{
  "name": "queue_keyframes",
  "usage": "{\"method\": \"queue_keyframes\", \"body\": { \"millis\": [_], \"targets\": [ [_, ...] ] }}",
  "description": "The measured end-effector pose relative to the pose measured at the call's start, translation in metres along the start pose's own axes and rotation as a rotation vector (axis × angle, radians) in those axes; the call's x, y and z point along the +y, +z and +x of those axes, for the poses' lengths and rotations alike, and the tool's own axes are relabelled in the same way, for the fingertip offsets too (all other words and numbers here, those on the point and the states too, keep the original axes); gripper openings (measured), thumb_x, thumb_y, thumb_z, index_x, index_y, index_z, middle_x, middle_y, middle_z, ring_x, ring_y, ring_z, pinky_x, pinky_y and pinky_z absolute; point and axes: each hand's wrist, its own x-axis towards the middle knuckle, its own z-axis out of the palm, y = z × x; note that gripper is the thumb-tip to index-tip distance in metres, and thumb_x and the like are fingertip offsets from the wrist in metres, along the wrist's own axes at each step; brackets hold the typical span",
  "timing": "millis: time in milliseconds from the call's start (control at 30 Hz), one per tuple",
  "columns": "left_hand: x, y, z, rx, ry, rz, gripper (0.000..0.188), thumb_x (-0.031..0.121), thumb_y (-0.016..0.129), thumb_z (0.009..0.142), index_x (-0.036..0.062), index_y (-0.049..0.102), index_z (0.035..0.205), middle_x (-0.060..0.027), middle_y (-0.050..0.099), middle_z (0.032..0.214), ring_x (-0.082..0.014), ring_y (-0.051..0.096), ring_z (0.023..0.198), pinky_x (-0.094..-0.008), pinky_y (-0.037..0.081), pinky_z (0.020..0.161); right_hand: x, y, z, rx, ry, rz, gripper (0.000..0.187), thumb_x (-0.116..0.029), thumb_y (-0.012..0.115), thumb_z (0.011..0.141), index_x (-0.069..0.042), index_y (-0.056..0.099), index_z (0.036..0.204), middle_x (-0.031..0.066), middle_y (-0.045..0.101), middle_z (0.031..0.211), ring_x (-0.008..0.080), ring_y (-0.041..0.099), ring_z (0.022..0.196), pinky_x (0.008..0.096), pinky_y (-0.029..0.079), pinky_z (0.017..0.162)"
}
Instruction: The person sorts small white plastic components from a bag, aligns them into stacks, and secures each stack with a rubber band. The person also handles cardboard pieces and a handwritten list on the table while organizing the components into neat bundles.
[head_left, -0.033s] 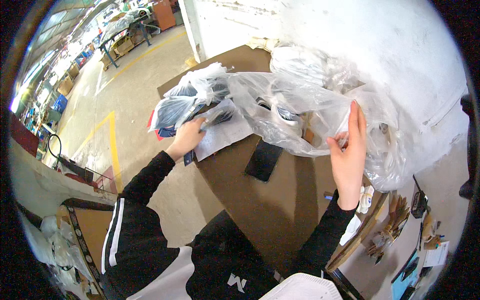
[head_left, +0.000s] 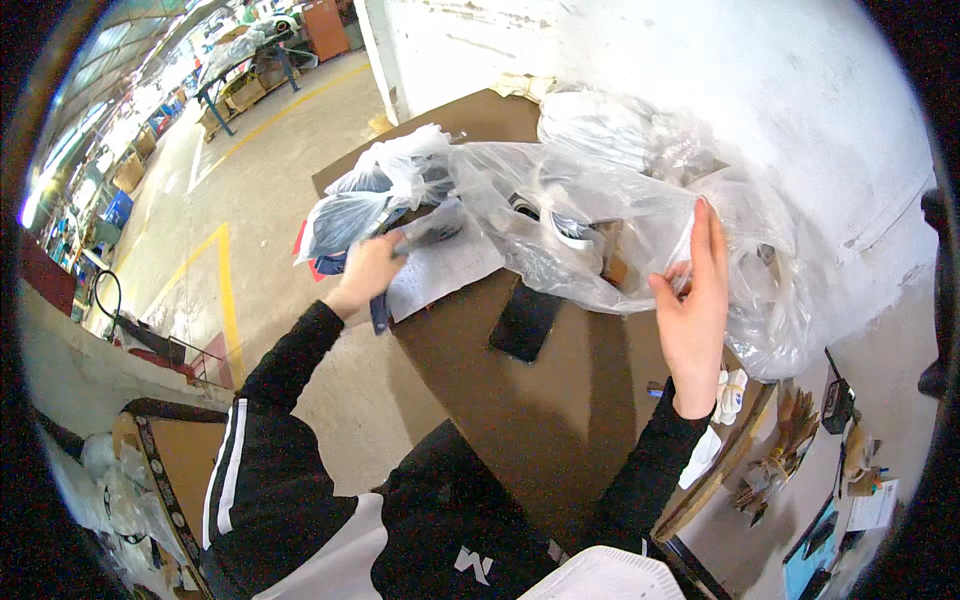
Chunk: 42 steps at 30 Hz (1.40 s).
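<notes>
A large clear plastic bag (head_left: pixel 640 215) spreads across the brown table (head_left: pixel 470 370). My right hand (head_left: pixel 693 310) holds the bag's right side, with two fingers straight up against the film and the thumb apart from them. Through the film show a white round part with a dark ring (head_left: pixel 570 230) and a brown piece (head_left: pixel 615 268). At the table's left, my left hand (head_left: pixel 365 275) is closed over the edge of a printed sheet (head_left: pixel 450 275); what its fingers pinch is hidden. Under that hand a narrow dark blue piece (head_left: pixel 379 313) sticks out.
Behind my left hand lies a tied plastic bag of dark things (head_left: pixel 345 225). A black phone (head_left: pixel 525 320) rests before the clear bag. Another filled bag (head_left: pixel 595 130) leans near the white wall (head_left: pixel 760 90). White gloves (head_left: pixel 732 395) and a blue pen (head_left: pixel 655 389) lie at right.
My left hand has shifted slightly left, and more of the dark blue piece shows beneath it. The right hand and the clear bag have hardly moved.
</notes>
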Motion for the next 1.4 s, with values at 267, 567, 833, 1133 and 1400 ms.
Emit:
{"method": "queue_keyframes", "body": {
  "millis": [267,567,833,1133,1400],
  "targets": [
    [0.095,-0.144,0.014,-0.564,-0.023,-1.259,0.045,0.013,0.059,0.088,0.003,0.053,0.132,-0.0132,0.065,0.113,-0.0179,0.063,0.1,-0.0278,0.051,0.085,-0.004,0.001,0.006,-0.009,-0.059,-0.107,0.09,0.014,0.058,0.07,-0.009,0.027,0.151,0.0182,0.031,0.152,0.0302,0.04,0.132,0.0325,0.042,0.098],
    [0.189,-0.023,0.136,-0.74,0.194,-1.351,0.028,0.01,0.064,0.088,0.0029,0.064,0.116,-0.0118,0.064,0.122,-0.0209,0.064,0.103,-0.0318,0.052,0.088,-0.021,0.014,-0.002,-0.023,-0.216,-0.1,0.093,0.017,0.054,0.069,-0.012,0.025,0.153,0.0146,0.029,0.153,0.0114,0.052,0.082,0.0218,0.046,0.063],
    [0.21,-0.043,0.111,-0.32,0.576,-1.048,0.044,0.012,0.064,0.091,0.0016,0.053,0.132,-0.0094,0.064,0.121,-0.0155,0.061,0.105,-0.0292,0.048,0.092,0.003,0.005,0.002,0.214,-0.196,-0.152,0.088,0.007,0.065,0.074,-0.01,0.026,0.152,0.0191,0.032,0.152,0.0245,0.05,0.119,0.029,0.048,0.075],
    [-0.001,-0.044,0.063,0.168,-0.031,-0.073,0.061,0.029,0.078,0.074,0.0088,0.055,0.128,-0.0213,0.052,0.13,-0.0345,0.052,0.118,-0.0454,0.044,0.096,-0.01,0.003,0.003,0.228,-0.033,-0.006,0.086,0.003,0.07,0.076,-0.012,0.03,0.151,0.0196,0.031,0.152,0.0323,0.037,0.136,0.0353,0.045,0.093],
    [-0.058,-0.014,0.079,0.301,0.018,0.258,0.112,0.042,0.087,0.055,0.0182,0.031,0.148,-0.0215,0.015,0.156,-0.0444,0.019,0.142,-0.0632,0.025,0.109,-0.014,0.006,0.004,0.215,-0.041,-0.034,0.086,0.004,0.069,0.076,-0.01,0.029,0.151,0.0204,0.031,0.152,0.0349,0.035,0.138,0.0387,0.038,0.103]
  ]
}}
